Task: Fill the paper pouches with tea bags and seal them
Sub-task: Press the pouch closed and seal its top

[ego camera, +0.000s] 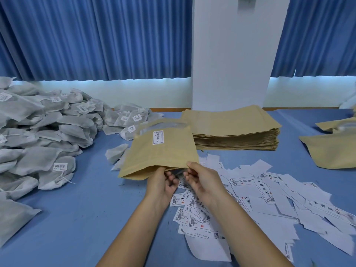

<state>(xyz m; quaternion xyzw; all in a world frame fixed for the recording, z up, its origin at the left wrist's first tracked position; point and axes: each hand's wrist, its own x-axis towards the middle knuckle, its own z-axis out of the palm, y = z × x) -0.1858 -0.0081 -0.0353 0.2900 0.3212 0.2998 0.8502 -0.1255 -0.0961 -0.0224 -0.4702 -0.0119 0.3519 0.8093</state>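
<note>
Left hand point(161, 184), right hand point(202, 182) — gripping near edge of paper pouch point(159, 151).

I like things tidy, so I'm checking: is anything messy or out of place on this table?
Yes. The white printed paper labels lie scattered and overlapping on the blue table, some face down, unlike the neat stack of flat brown paper pouches. One white mesh tea bag sits apart from the big heap.

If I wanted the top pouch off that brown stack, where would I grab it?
Probably pinch the top pouch at its near right corner, coming from the near side of the stack. It lies flat and thin, so only an edge offers a hold, and the held pouch hides the near left corner.
</note>
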